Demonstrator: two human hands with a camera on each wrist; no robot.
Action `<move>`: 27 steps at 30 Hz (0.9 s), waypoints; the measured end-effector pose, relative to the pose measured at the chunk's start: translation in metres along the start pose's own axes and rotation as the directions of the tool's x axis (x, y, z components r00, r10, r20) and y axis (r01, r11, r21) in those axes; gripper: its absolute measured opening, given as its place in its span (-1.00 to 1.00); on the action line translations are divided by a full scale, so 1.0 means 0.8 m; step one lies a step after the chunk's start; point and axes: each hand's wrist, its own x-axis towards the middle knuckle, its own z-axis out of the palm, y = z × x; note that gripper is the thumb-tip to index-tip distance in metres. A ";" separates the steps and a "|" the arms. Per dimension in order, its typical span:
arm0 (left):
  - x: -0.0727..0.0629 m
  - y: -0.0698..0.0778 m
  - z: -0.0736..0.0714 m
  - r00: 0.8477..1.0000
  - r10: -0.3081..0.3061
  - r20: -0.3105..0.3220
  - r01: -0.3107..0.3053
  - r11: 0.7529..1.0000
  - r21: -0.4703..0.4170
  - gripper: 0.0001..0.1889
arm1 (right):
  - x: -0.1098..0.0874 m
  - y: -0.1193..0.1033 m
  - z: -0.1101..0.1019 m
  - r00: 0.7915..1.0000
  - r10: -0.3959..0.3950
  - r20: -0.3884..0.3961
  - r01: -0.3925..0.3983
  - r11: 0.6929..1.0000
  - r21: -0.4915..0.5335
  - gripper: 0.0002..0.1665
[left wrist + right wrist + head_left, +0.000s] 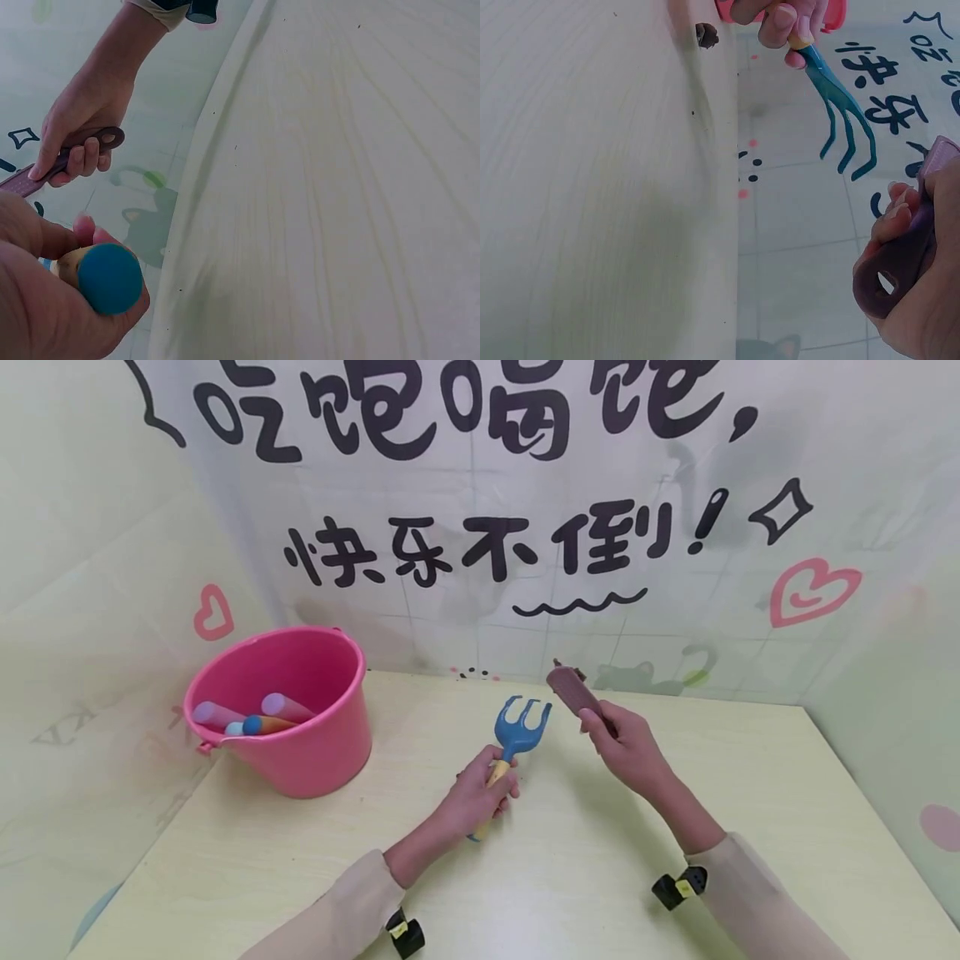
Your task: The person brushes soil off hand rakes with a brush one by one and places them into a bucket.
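Note:
My left hand (468,793) grips a small garden hand fork (519,737) by its light wooden handle, with the blue tines pointing up and away from me. The handle's round blue end cap (110,278) faces the left wrist camera. To the right, my right hand (632,750) holds a mauve tool (572,687) with a flat, broad head and a hole (887,283) at the handle's end. Small dark brown bits show at the edge of its head; what kind of tool it is, I cannot tell. Both hands are raised over the table, the two tool heads close together.
A pink bucket (318,766) stands at the table's back left. Inside lie lilac cylindrical handles (285,706) and a blue-ended wooden one (268,724). A brown clump (706,35) sits near the table's (562,893) far edge, in front of the printed wall sheet (420,635).

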 end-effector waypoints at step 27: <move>0.000 -0.001 0.011 1.000 0.030 0.006 -0.030 0.999 -0.012 -0.70 | -0.026 -0.012 0.051 0.943 -0.260 0.208 0.326 0.848 -0.418 -0.80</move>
